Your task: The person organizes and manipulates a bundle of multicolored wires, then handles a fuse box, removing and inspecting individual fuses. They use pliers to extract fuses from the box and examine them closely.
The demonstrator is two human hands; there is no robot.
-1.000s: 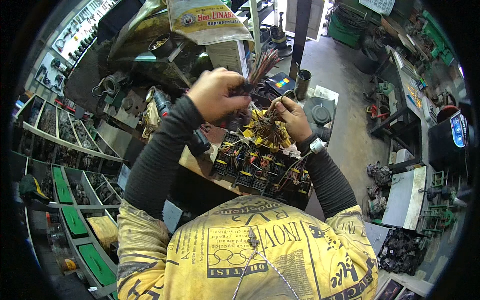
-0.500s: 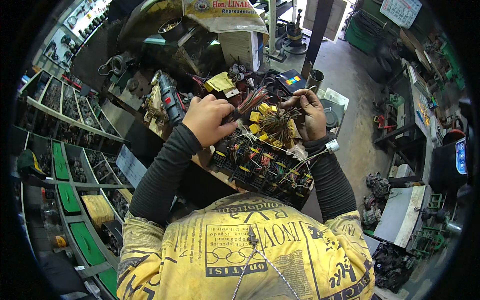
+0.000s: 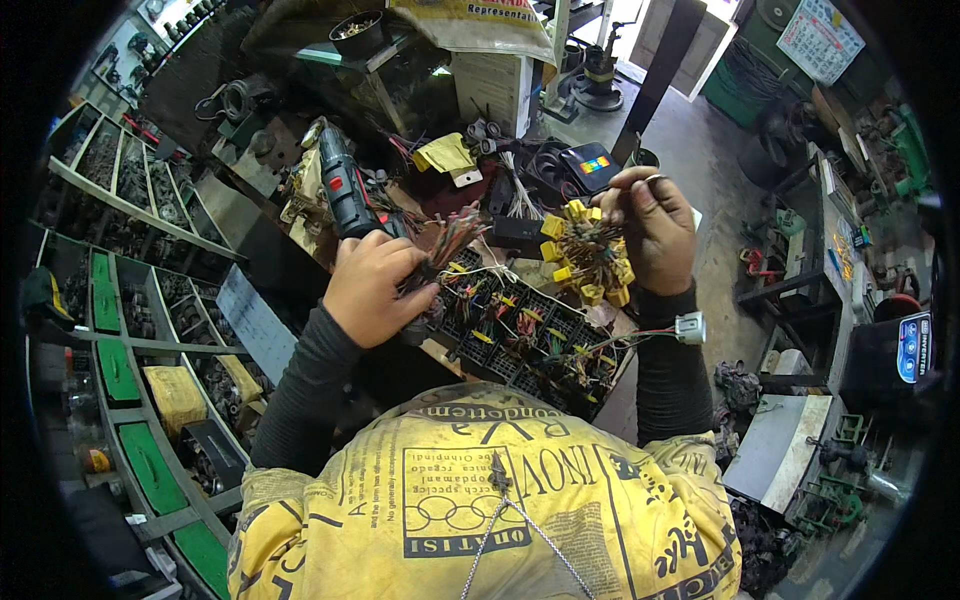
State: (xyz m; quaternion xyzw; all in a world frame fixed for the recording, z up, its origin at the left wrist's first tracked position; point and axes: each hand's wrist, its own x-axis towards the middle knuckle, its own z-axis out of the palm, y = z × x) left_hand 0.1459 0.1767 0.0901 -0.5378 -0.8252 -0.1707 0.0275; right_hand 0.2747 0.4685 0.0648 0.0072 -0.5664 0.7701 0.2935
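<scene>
My left hand point(image 3: 378, 288) is closed round a bundle of wires point(image 3: 455, 238), whose reddish and multicoloured ends fan out beyond the fingers. My right hand point(image 3: 658, 232) is raised on the right, thumb and fingertips pinched together. Against its palm side sits a round cluster of yellow connectors point(image 3: 590, 255) with brown wire ends bunched in the middle. Whatever lies in the pinch itself is too small to make out. Below both hands, a black crate point(image 3: 520, 345) holds many small coloured wires. A white connector point(image 3: 690, 327) on thin wires lies by my right wrist.
A cordless power tool point(image 3: 345, 185) lies just beyond my left hand. Farther off are a yellow cloth point(image 3: 445, 155), a bunch of white wires point(image 3: 520, 190) and a black box with a coloured label point(image 3: 590, 165). Parts shelves point(image 3: 150, 330) stand on the left, a workbench point(image 3: 825, 260) on the right.
My left hand has drawn left and nearer with the wire bundle, away from the yellow connectors. My right hand and the connector cluster have shifted right. The view has moved slightly too.
</scene>
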